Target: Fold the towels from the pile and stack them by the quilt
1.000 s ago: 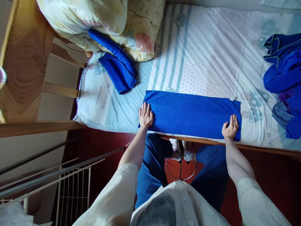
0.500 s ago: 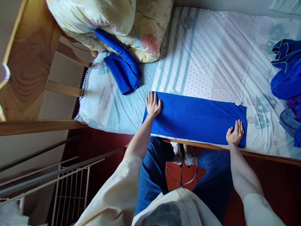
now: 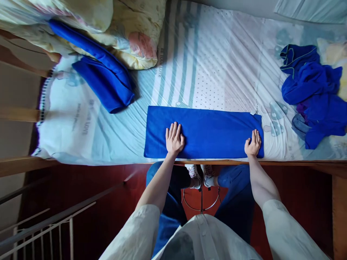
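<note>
A smooth blue cloth (image 3: 211,133), folded into a long rectangle, lies along the near edge of the bed. My left hand (image 3: 175,139) rests flat on its left part, fingers spread. Near the right end of the cloth, my right hand (image 3: 253,143) presses down with its fingers stretched out and thumb apart. Neither hand grips anything. A small white tag (image 3: 253,112) sticks out at the cloth's far right edge. Another folded blue cloth (image 3: 105,85) lies to the far left, partly against a pillow.
Floral yellow bedding (image 3: 141,43) is piled at the back left. A heap of crumpled blue clothes (image 3: 317,86) sits at the right of the patterned bed sheet (image 3: 217,65). A metal rack (image 3: 54,231) stands at the lower left, beside the bed's wooden frame (image 3: 27,164).
My left hand has slid from the cloth's left end inward and toward me. My right hand stays near the right end. The view has swung to the right, showing more of the clothes heap.
</note>
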{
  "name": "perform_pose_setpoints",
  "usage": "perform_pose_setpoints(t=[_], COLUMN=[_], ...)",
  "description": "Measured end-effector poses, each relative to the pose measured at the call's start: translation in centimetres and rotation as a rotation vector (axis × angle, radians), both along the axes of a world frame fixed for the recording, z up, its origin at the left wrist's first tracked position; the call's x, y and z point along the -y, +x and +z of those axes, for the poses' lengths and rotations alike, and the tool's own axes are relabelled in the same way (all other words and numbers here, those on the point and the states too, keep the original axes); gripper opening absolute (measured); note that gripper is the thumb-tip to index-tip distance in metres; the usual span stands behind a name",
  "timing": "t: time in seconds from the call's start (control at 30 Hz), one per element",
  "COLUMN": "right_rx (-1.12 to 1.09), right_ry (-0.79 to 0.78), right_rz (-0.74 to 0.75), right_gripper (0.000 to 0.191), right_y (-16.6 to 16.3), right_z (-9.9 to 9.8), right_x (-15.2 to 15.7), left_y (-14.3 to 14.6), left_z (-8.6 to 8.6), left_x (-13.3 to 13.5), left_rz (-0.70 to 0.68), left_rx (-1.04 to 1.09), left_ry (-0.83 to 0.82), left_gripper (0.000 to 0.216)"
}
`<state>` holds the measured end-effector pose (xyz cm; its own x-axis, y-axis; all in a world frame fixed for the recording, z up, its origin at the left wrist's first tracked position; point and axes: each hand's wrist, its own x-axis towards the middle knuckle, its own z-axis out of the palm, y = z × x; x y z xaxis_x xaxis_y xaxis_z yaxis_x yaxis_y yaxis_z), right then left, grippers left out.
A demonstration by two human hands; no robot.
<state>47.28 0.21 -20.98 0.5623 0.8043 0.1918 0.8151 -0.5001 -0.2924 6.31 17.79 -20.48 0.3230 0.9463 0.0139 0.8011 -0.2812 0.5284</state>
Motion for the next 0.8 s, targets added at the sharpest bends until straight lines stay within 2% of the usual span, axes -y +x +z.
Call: perform_pose_setpoints(t=[0.33, 0.43, 0.53, 0.7, 0.77, 0.8], right_rx=[-0.012, -0.027, -0.059, -0.224, -0.266, -0.283], right_ry=[-0.138, -0.157, -0.165, -0.224, -0.247, -0.262], right_rz=[-0.021, -0.080, -0.072, 0.375, 0.470, 0.500], right_gripper=[0.061, 0.062, 0.062, 0.060, 0.061, 0.061], right_y=[-0.4, -1.5, -5.8, -17.5, -19.7, -19.7], right_z=[2.0, 2.8, 3.4, 3.3, 3.2, 3.2], right_x=[-0.1, -1.1, -4.3, -12.8, -15.3, -16.1], left_y=[0.2, 0.2, 0.2, 0.2, 0.1, 0.1], left_z=[-0.5, -0.6, -0.6, -0.4, -0.3, -0.3], left_x=[-0.6, -0.6, -0.6, -0.5, -0.5, -0.5], left_rz=[0.039, 0.043, 0.042, 0.048, 0.048, 0.050], left_rx=[0.087, 0.136, 0.170, 0.144, 0.138, 0.135], left_ry=[-0.006, -0.047, -0.069, -0.039, -0.028, -0.024], left_gripper=[0.067, 0.069, 0.070, 0.069, 0.069, 0.070])
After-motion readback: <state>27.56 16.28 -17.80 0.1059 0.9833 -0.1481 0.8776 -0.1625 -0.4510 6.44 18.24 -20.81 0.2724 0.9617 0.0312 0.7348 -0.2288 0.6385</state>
